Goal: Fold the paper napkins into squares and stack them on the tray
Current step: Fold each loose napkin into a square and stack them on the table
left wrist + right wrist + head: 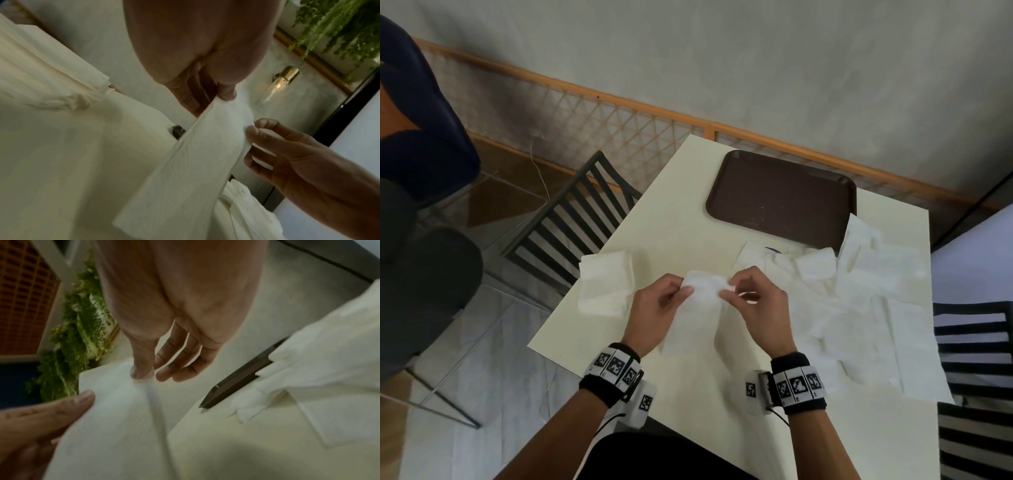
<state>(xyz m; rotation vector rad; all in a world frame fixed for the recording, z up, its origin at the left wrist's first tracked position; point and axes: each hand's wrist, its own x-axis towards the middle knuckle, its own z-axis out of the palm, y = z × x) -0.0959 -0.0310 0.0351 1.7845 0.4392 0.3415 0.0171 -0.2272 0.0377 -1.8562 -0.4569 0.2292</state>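
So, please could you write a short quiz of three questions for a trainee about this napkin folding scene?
1. True or false: folded napkins already lie on the dark brown rectangular plastic tray.
2. Multiple choice: the white paper napkin in work is held by A) the left hand alone, B) the right hand alone, C) both hands.
3. Fill in: the loose pile of white unfolded napkins lies on the person's ____ side of the cream table.

Key: 1 false, the tray is bare; 2 C, each hand pinches a top corner; 3 right.
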